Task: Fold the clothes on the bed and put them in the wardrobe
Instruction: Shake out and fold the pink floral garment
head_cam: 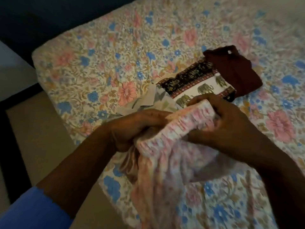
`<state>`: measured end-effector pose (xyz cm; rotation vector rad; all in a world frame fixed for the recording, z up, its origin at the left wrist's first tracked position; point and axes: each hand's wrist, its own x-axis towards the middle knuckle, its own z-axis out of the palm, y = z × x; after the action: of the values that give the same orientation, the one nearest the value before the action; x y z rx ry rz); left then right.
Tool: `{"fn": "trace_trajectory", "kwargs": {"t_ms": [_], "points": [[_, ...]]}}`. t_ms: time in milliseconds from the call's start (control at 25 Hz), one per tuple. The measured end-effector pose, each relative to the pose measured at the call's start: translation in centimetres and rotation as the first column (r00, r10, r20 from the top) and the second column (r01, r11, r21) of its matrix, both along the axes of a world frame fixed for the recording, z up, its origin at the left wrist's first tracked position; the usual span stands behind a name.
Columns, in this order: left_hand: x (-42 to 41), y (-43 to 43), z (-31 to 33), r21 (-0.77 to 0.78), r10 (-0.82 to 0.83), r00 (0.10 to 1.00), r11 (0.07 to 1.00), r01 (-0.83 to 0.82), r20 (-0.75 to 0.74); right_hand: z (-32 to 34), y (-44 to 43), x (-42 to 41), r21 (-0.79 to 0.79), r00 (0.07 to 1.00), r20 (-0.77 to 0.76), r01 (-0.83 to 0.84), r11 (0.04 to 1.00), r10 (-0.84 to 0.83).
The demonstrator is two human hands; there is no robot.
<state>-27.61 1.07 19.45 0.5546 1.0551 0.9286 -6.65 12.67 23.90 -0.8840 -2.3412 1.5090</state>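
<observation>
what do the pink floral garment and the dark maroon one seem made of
Pink floral garment with gathered waistband: probably thin woven cotton, matte; it hangs in soft folds, and the puckered band suggests elastic. Dark maroon folded garment: perhaps thicker matte knit, judging by rounded, bulky folds; dim light hides the weave.

Left hand [132,128] and right hand [231,123] grip elastic waistband of pink garment [173,162] over floral bed [99,55]. Behind: elephant-print cloth [198,83], maroon garment [234,70], grey cloth [148,98].
</observation>
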Motion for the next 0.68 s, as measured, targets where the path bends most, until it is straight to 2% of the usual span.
{"fn": "trace_trajectory", "kwargs": {"t_ms": [80,120,200,280,320,360,400,440,520,600,680], "points": [[-5.1,0.6,-1.7,-0.139,0.098,0.995,0.986,-0.092,0.036,-3.2,2.4,-7.0,0.026,0.997,0.074,-0.002,1.0,0.0],[-6.9,0.8,-2.6,-0.185,0.113,0.994,0.976,-0.113,-0.006,-5.5,3.3,-9.6,0.035,0.991,0.133,-0.002,0.999,-0.003],[-9.9,0.8,-5.5,-0.196,0.048,0.96,0.975,-0.106,-0.277,-10.7,4.2,-13.9,0.065,0.957,0.289,-0.031,0.997,0.011],[-11.4,0.5,-8.4,-0.149,-0.052,0.817,0.988,-0.042,-0.574,-14.2,4.3,-15.7,0.108,0.925,0.38,-0.048,0.993,0.003],[-11.6,0.5,-9.1,-0.102,-0.038,0.739,0.994,-0.042,-0.672,-14.5,4.5,-15.8,0.083,0.922,0.386,-0.019,0.996,-0.015],[-11.7,0.6,-9.2,-0.045,0.005,0.698,0.998,-0.053,-0.716,-13.9,4.8,-15.5,0.0,0.919,0.395,0.021,1.0,-0.019],[-11.5,0.8,-8.4,0.009,0.046,0.692,0.998,-0.056,-0.72,-12.9,5.3,-14.8,-0.12,0.912,0.41,0.057,0.991,-0.003],[-11.2,1.5,-7.4,0.048,0.058,0.723,0.998,-0.034,-0.689,-11.4,6.1,-13.7,-0.249,0.898,0.438,0.079,0.965,0.04],[-10.4,3.7,-4.6,0.077,0.025,0.833,0.997,0.021,-0.553,-8.2,8.2,-11.1,-0.459,0.891,0.435,0.095,0.883,0.131],[-10.2,7.6,-2.9,0.045,0.006,0.909,0.999,0.014,-0.416,-4.7,10.8,-8.8,-0.461,0.911,0.399,0.105,0.881,0.1],[-9.9,12.8,-1.7,0.001,-0.009,0.943,1.0,0.01,-0.333,-1.9,14.4,-7.9,-0.378,0.917,0.398,0.175,0.909,-0.011]]}}
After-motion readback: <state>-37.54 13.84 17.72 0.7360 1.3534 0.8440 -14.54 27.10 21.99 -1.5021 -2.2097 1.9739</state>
